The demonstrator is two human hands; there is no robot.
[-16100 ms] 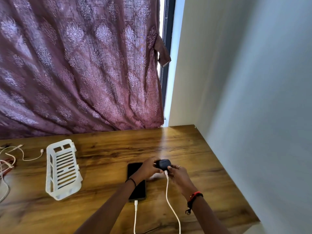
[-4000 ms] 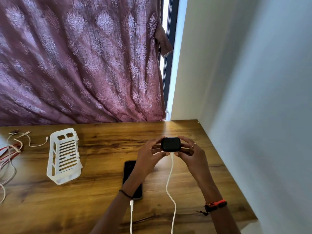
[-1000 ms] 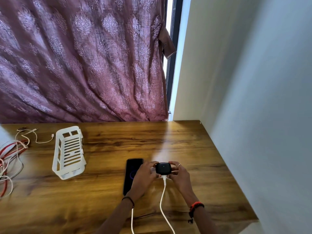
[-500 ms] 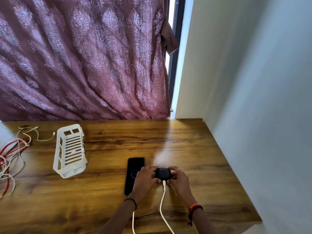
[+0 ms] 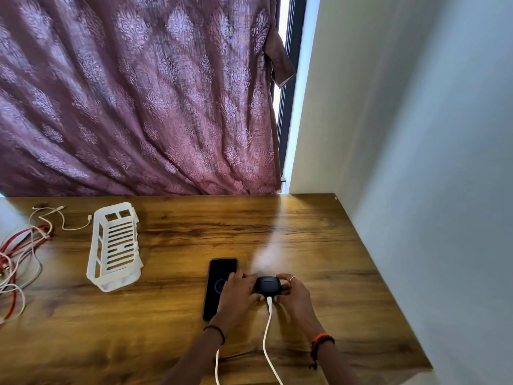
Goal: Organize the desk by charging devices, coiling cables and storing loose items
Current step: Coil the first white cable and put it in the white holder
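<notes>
A small black earbud case (image 5: pixel 267 284) rests on the wooden desk (image 5: pixel 319 245), with a white cable (image 5: pixel 266 337) plugged into its near side. My left hand (image 5: pixel 237 294) grips the case from the left and my right hand (image 5: pixel 295 294) from the right. A black phone (image 5: pixel 219 284) lies just left of the case, its screen lit, partly under my left hand. A second white cable (image 5: pixel 217 368) runs from the desk's near edge toward the phone; my left wrist hides its plug.
A white slotted plastic rack (image 5: pixel 115 245) lies on the desk's left half. Tangled red and white cables (image 5: pixel 19 254) sprawl at the far left edge. A patterned maroon curtain (image 5: pixel 138 93) hangs behind the desk, and a pale wall (image 5: pixel 430 190) borders the right side.
Four seconds ago both hands held the case raised above the desk. They have since lowered it onto the desk beside the phone, and the phone's screen has lit up.
</notes>
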